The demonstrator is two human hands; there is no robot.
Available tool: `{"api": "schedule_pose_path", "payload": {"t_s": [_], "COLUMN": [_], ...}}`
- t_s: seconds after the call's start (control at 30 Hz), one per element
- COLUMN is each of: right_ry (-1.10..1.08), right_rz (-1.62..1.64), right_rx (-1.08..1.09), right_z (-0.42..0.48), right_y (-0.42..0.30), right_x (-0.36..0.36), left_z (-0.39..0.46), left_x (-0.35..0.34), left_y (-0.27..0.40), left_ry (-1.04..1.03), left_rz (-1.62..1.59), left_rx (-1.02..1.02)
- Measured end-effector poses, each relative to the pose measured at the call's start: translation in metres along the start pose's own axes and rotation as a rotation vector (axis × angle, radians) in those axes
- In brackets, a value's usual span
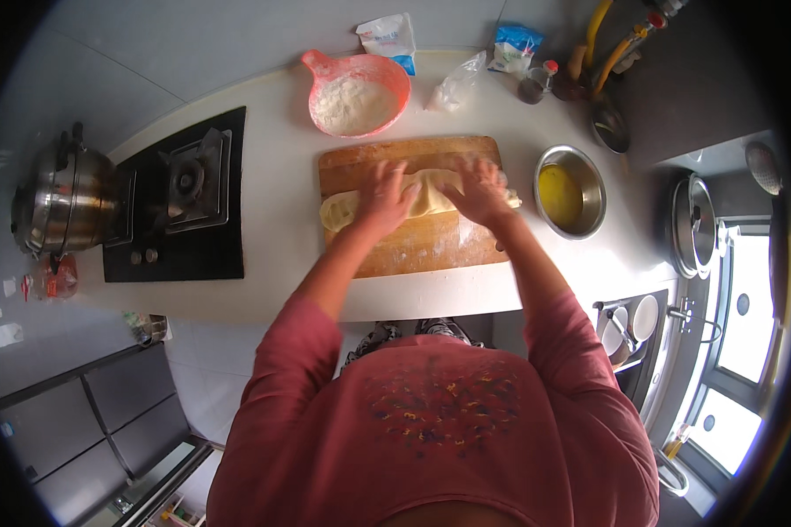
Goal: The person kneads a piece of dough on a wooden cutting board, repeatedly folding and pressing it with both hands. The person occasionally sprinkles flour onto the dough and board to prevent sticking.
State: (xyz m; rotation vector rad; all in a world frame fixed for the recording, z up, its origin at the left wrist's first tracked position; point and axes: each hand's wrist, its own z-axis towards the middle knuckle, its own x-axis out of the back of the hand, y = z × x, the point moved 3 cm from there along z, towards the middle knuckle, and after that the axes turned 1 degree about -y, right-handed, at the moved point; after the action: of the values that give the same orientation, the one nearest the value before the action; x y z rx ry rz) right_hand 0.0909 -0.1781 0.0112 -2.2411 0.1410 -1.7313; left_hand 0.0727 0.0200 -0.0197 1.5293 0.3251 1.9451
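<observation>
A thick roll of pale dough (428, 192) lies crosswise on a wooden cutting board (422, 245) dusted with flour. My left hand (385, 197) rests on the dough left of its middle, fingers spread and pointing away from me. On the right part of the roll lies my right hand (480, 192), its fingers spread and slightly blurred. Both palms press on the dough without gripping it. The left end of the roll shows folded layers, and the right end reaches past the board's edge.
Behind the board sits a pink bowl of flour (356, 105), near a plastic bag (458, 85). A steel bowl with yellow liquid (569, 192) stands to the right. At left are a gas stove (191, 184) and a steel pot (72, 194). A sink (633, 329) lies at right.
</observation>
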Motion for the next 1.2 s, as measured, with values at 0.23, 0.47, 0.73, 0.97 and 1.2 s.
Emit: {"api": "schedule_pose_path", "payload": {"t_s": [0.23,0.47,0.73,0.97,1.2], "right_ry": [-0.002,0.517,0.408,0.316,0.774], "right_rz": [-0.078,-0.101,0.094,0.457,0.222], "right_rx": [-0.086,0.000,0.225,0.203,0.053], "right_z": [-0.032,-0.030,-0.091,-0.057,0.035], "right_y": [0.065,0.006,-0.053,-0.012,0.014], "right_x": [0.000,0.076,-0.036,-0.004,-0.055], "left_z": [-0.047,-0.081,-0.090,-0.001,0.059], "left_x": [0.066,0.009,0.002,0.028,-0.069], "left_y": [-0.018,0.042,0.052,0.046,0.052], "left_ry": [-0.400,-0.292,-0.469,-0.068,0.180], "left_rz": [0.350,-0.074,-0.257,-0.116,-0.086], "left_rx": [0.137,0.456,0.416,0.152,-0.042]}}
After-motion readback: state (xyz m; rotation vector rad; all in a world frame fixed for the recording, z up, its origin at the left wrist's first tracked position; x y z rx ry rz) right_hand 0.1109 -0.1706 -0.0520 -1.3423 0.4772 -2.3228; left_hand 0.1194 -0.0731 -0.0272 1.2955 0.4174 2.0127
